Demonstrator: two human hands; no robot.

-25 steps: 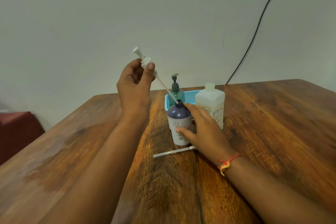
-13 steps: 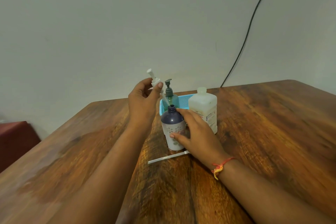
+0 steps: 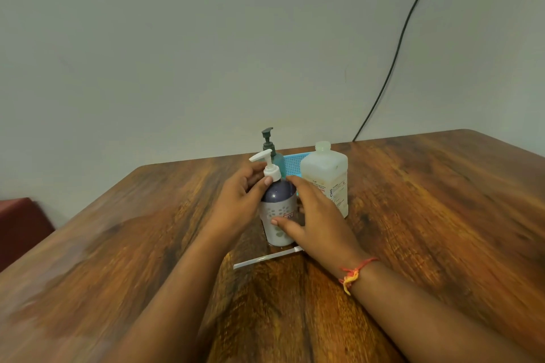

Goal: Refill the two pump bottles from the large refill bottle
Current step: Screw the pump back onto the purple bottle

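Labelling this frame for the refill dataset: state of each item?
purple bottle: upright, white pump seated in neck
green bottle: upright, pump on
refill bottle: upright, looks uncapped
white tube: lying flat on table
left hand: pinches white pump collar
right hand: holds purple bottle

There are two pump bottles, the purple bottle [image 3: 278, 206] and the green bottle [image 3: 279, 163]. There is one refill bottle [image 3: 324, 174], one blue basket [image 3: 292, 163] and one loose white tube [image 3: 265, 258]. Two hands show, the left hand [image 3: 239, 203] and the right hand [image 3: 318, 215], with one thread wristband [image 3: 354, 272]. There is one cable [image 3: 392, 68] and one table [image 3: 427, 215].
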